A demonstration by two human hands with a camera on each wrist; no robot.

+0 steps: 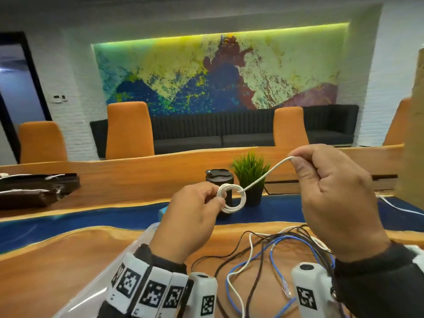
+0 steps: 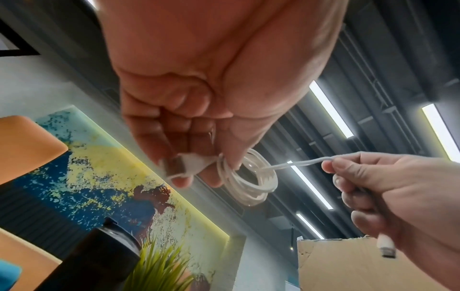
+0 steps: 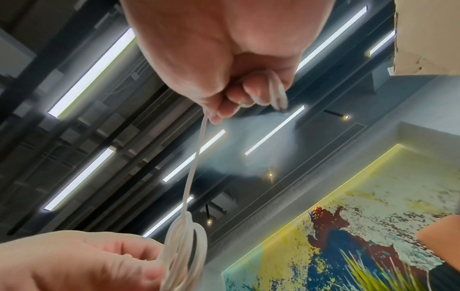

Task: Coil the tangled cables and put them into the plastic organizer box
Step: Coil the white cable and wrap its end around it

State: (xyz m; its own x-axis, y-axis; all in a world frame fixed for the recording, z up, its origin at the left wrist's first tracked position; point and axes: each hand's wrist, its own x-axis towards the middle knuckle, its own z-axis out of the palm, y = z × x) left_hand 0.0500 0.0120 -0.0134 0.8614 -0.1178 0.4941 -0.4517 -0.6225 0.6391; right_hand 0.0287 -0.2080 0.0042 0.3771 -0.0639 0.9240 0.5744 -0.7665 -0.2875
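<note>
My left hand pinches a small white cable coil of several loops, held up above the table. In the left wrist view the coil hangs from the left fingers, which also press a white plug. The cable's tail runs taut up and to the right to my right hand, which pinches it. The far-end connector sticks out below the right hand. Tangled black, blue and white cables lie on the wooden table. The clear plastic organizer box sits under my left forearm, mostly hidden.
A black tumbler and a small potted plant stand just behind the coil. Dark cases lie at the far left. A cardboard box rises at the right edge, with a white cable trailing beside it.
</note>
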